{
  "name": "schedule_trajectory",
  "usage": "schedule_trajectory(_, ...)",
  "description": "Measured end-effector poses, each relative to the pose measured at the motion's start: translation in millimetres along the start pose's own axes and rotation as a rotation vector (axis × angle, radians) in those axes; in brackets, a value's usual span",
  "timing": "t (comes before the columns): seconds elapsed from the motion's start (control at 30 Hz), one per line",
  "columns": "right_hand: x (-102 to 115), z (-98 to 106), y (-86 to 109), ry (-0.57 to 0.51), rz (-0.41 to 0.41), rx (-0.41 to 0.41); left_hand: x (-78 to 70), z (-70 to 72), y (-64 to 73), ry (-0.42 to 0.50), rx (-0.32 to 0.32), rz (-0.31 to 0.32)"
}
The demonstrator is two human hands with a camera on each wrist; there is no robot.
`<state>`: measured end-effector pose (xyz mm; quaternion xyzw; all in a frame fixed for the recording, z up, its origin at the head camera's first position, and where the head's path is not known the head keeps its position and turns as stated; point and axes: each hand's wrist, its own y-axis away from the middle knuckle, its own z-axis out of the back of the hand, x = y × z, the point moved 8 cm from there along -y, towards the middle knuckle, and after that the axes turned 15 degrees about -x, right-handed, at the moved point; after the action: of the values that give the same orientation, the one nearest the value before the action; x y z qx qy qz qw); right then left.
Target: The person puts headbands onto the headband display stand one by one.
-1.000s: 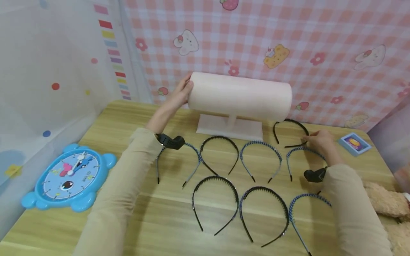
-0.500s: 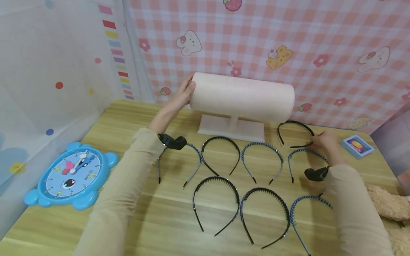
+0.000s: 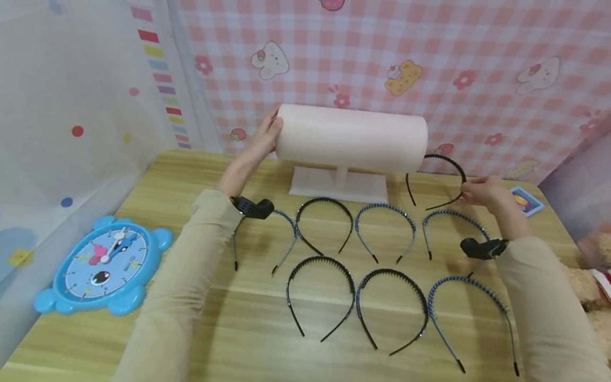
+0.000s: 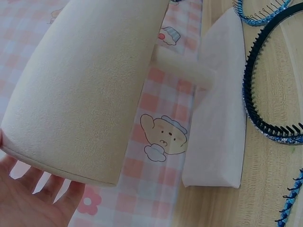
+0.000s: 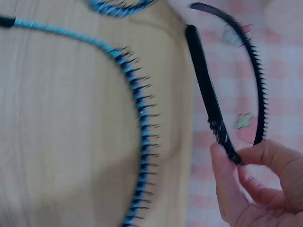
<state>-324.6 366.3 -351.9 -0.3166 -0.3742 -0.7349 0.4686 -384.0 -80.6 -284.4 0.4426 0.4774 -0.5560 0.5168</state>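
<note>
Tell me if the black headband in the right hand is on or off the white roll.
Off: the right hand holds the black headband low near the white roll, whose top shows bare.

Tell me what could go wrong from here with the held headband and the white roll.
The right-hand grip pinches the held black headband on one side only, so it might twist or slip. The white roll stands on one narrow stem, so a knock at the end away from the left-hand grip could rock it.
</note>
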Motion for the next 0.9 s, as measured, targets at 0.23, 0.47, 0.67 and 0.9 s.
schedule_trajectory(0.23, 36.8, -3.9, 11.5, -0.052, 0.152, -0.036, 2.1, -1.6, -3.3, 0.001, 0.005, 0.007)
schedule_trajectory(0.47, 72.0, -18.4, 29.6, -0.008, 0.241, -0.087, 1.9, 1.5, -5.5, 0.0, 0.004, 0.001)
schedule_trajectory(0.67, 97.7, -29.6, 45.7, -0.055, 0.306, -0.138, 3.1, 3.1, -4.9, 0.001, 0.007, 0.006)
schedule_trajectory(0.9, 116.5, -35.6, 59.0, -0.123, 0.336, -0.181, 3.5, 1.7, -6.2, 0.009, 0.012, 0.003)
